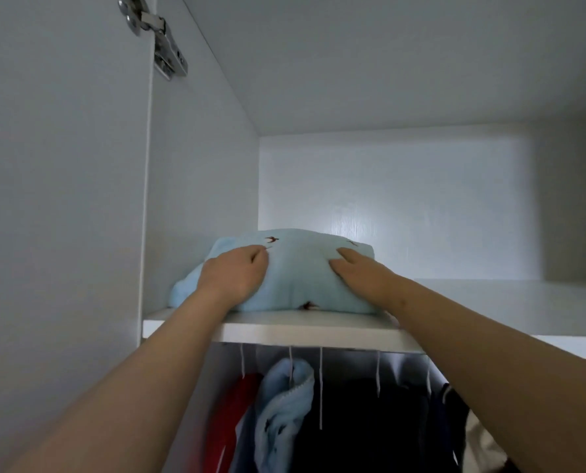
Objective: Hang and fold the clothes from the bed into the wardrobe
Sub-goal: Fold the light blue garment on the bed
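Pale-blue folded garment (295,274) lies on the wardrobe shelf (284,331), left hand (231,273) and right hand (359,273) pressing flat on it.

A home bedroom closet. A white wardrobe (387,80) with a hinged door (62,165) shows it. Its shelf (284,331) tops hanging clothes (284,411).

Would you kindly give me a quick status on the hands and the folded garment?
Left hand and right hand both flat on folded light-blue garment. Garment on top shelf, left side. Nothing in the way.
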Demonstrator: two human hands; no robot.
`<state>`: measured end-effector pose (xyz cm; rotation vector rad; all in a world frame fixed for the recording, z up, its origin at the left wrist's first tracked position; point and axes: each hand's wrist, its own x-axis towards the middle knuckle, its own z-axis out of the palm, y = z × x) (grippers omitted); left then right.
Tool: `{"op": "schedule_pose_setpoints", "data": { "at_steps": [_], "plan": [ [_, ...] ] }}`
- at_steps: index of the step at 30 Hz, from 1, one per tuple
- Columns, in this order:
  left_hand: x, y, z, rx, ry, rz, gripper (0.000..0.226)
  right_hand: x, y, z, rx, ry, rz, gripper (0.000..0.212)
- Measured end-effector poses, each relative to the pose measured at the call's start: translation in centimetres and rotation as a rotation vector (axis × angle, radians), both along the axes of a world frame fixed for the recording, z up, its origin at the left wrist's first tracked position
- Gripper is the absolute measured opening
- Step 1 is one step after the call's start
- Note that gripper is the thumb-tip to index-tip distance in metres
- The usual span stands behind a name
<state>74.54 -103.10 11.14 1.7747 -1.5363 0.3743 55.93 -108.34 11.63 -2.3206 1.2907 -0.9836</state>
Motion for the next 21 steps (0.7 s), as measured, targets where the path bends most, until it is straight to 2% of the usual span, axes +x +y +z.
{"op": "schedule_pose_setpoints", "data": {
  "at_steps": [4, 10, 12, 14, 18, 21],
  "plan": [
    [-1.3, 4.0, -1.9, -0.175, 0.253, -0.18, 0.036, -1.4, 4.4, -0.9, -0.036, -0.126, -0.038, 0.048],
    [-7.8, 8.4, -5.7, -0.429, 0.494, -0.561, 0.016, -4.7, 12.0, -4.6, -0.119, -0.531, -0.05, 0.035],
    [-10.9, 9.4, -7.0, -0.441, 0.565, -0.724, 0.018, -6.5, 14.4, -6.6, -0.119, -0.645, -0.115, 0.032],
    [-14.3, 10.1, -8.7, -0.358, 0.686, -0.886, 0.027, -9.0, 17.1, -8.9, -0.114, -0.754, -0.19, 0.029],
    [-20.7, 12.6, -12.8, -0.083, 1.0, -1.088, 0.029, -14.1, 22.9, -13.6, -0.018, -0.912, -0.341, 0.025],
    [-25.2, 15.8, -15.9, 0.167, 1.065, -1.18, 0.025, -17.9, 27.2, -17.1, 0.011, -0.958, -0.513, 0.022]
  ]
}}
